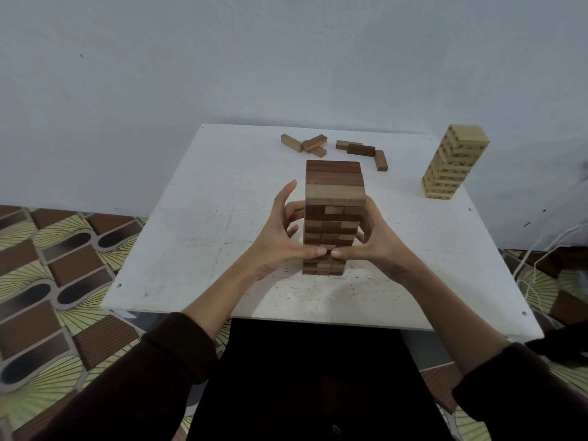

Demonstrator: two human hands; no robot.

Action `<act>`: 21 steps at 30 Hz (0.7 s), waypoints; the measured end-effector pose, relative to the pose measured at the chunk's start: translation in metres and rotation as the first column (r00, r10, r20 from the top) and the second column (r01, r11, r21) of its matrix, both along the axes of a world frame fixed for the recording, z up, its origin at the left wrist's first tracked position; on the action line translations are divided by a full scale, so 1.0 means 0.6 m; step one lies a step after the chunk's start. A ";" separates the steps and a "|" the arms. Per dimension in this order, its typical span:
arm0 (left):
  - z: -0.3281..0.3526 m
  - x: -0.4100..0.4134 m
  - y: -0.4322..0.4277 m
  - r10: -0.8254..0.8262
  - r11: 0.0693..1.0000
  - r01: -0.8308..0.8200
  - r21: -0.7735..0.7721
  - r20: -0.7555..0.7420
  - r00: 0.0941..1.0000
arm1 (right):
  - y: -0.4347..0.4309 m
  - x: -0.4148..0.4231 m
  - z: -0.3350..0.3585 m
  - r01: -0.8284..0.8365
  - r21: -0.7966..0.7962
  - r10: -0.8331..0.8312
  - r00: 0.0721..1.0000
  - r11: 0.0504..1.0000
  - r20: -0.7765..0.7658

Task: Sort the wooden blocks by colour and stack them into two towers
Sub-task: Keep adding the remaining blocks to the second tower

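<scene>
**Two hands on the dark tower: topple is the main risk**

Both hands cup the dark tower [334, 198] mid-table [206, 218]. Left hand [280, 240] and right hand [377, 246] curl round its left and right sides, and the thumbs [318, 252] meet on the front face low down. Both are gripping the stack. The right hand's fingers are hidden behind it, so I can't tell how hard it squeezes.

Looks like a squaring-up step. Failure modes as I judge them:

- Uneven squeeze. The left hand's upper fingers look spread and partly off the wood. If the right hand pushes harder, the layers shear sideways.
- Thumbs press low and the fingers sit higher. That couple can tip the upper layers toward the far edge.
- Letting go abruptly. A tall, narrow stack wobbles if one hand drags off first.
- Six loose dark blocks [361, 150] lie near the far edge, behind the tower. Reaching over the stack for them risks a sleeve or wrist clipping the top layer.
- Colour check. Some blocks in this stack read paler brown, including the near one on top. I can't tell if that's wood variation or mis-sorting.

Light tower [455, 162] stands well apart at the far right, so it's out of the blast radius unless the table gets bumped.
</scene>
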State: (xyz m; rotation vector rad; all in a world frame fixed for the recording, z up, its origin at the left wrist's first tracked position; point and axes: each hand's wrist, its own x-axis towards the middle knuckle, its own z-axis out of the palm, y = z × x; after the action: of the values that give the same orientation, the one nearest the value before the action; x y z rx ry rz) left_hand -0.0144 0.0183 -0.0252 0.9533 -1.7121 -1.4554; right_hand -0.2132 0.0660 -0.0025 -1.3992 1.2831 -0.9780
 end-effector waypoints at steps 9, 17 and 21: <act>0.002 -0.003 -0.001 0.019 1.000 -0.019 -0.019 0.003 1.000 | -0.004 0.004 0.004 0.009 -0.028 -0.010 1.000 1.000 -0.021; 0.002 -0.003 -0.001 0.031 0.999 -0.031 -0.018 -0.004 1.000 | -0.007 0.005 0.003 0.014 -0.021 -0.015 1.000 1.000 -0.017; 0.002 -0.004 -0.001 0.038 0.999 -0.038 -0.024 -0.006 0.999 | -0.007 0.004 0.002 0.019 -0.024 -0.019 1.000 1.000 -0.016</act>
State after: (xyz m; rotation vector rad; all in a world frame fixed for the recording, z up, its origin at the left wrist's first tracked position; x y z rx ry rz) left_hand -0.0167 0.0178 -0.0240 0.9631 -1.6949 -1.4082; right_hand -0.2105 0.0621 -0.0013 -1.4187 1.3028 -0.9998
